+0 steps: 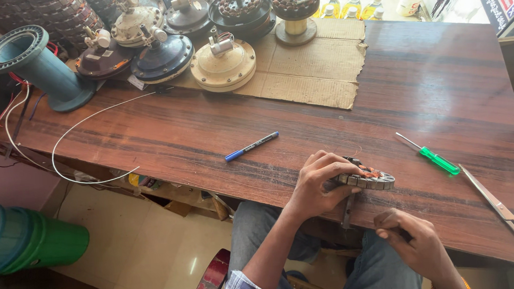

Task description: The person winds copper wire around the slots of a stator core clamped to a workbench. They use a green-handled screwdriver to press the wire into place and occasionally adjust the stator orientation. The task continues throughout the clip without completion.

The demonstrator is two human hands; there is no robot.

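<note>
A round, laminated metal motor stator with copper-coloured windings (369, 178) is shown lying flat on the dark wooden table (441, 88), close to the near edge, in front of the seated person. It is gripped at its left rim by the left hand (318, 185), whose fingers are curled over the top while the wrist rises from below the table edge. The right hand (408, 236) is held just off the near edge, below and right of the stator, with the fingers folded narrowly inward; whether anything is pinched in them cannot be told. Open tabletop is seen to the left of the stator and beyond it, broken only by a blue marker pen (251, 146). To the right, a green-handled screwdriver (432, 156) lies near, and steel scissors (504, 212) lie further out towards the right edge. The far edge is occupied by a cardboard sheet (315, 71), round fan motor housings (223, 64) and a blue-grey flanged pipe spool (33, 65).
</note>
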